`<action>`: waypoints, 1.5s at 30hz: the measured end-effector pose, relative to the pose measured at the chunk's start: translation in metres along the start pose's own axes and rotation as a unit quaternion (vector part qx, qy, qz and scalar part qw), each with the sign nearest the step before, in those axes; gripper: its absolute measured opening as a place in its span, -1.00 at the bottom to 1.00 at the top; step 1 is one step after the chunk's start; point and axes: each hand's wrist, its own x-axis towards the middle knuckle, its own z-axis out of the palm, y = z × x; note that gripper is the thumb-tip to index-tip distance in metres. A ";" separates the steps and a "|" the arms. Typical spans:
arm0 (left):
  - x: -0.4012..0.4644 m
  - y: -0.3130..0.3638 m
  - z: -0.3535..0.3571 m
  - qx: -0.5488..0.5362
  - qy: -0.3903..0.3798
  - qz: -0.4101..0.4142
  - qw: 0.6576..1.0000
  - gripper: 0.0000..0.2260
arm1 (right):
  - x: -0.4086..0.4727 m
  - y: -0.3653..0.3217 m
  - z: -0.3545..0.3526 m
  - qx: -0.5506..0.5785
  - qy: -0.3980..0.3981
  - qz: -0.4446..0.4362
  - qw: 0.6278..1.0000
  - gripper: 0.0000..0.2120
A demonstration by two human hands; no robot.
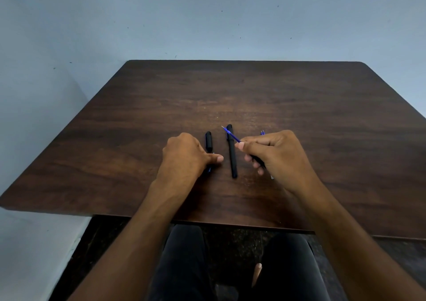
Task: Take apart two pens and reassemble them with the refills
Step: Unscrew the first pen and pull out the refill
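Currently right hand [274, 155] pinches blue refill [231, 135], tip pointing far-left; left hand [184, 155] grips a pen [208, 140]; black pen [232, 151] lies near-far between.

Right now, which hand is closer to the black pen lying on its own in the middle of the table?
Too close to call. The black pen lies between the hands, touched by neither: the left hand has its thumb tip just to the pen's left, and the right hand, pinching a blue refill, sits just to its right.

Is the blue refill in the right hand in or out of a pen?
Out: the blue refill juts bare from the right hand.
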 end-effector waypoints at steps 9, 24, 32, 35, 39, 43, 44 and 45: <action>0.000 -0.005 -0.002 -0.025 0.011 0.021 0.999 -0.65 | -0.001 -0.003 0.001 -0.002 -0.002 0.002 1.000 -0.85; -0.034 0.002 0.014 -0.518 0.003 0.123 0.847 -0.86 | -0.001 -0.009 0.007 0.045 -0.007 -0.013 0.999 -0.91; -0.032 0.004 0.011 -0.537 0.002 0.118 0.836 -0.84 | -0.001 -0.012 0.006 0.034 -0.018 -0.016 0.999 -0.91; -0.031 0.004 0.010 -0.540 -0.008 0.088 0.837 -0.84 | -0.002 -0.011 0.005 0.026 -0.024 -0.013 0.999 -0.90; -0.027 0.002 0.006 -0.548 -0.008 0.072 0.833 -0.88 | -0.004 -0.010 0.003 0.019 -0.021 -0.006 1.000 -0.91; -0.025 0.001 0.002 -0.563 0.003 0.071 0.824 -0.87 | -0.007 -0.010 0.003 0.023 -0.018 0.007 1.000 -0.84; -0.024 0.001 0.001 -0.567 0.010 0.070 0.820 -0.87 | -0.008 -0.011 0.003 0.022 -0.019 0.008 1.000 -0.83; -0.023 0.001 0.000 -0.572 0.016 0.070 0.817 -0.87 | -0.009 -0.012 0.003 0.020 -0.021 0.008 1.000 -0.82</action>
